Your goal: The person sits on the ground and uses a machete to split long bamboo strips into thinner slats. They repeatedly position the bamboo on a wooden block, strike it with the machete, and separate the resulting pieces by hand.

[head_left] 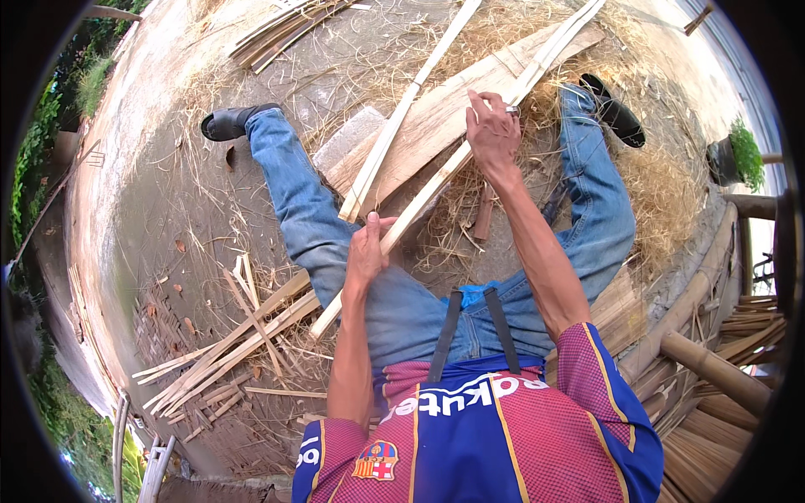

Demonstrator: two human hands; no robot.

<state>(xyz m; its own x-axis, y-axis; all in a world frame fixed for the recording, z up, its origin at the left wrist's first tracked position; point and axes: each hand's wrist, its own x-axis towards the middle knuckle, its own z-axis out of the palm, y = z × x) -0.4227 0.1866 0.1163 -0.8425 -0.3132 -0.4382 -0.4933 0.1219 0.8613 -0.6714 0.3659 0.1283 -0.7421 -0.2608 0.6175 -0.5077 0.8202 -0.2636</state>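
The left hand (366,247) is closed around a long bamboo strip (436,178) low over the lap, and the right hand (493,127) seems to pinch the same strip higher up, above a wooden board (436,117) amid straw (654,193) on the ground

A bamboo strip (453,163) lies across a board (444,117), between the legs.
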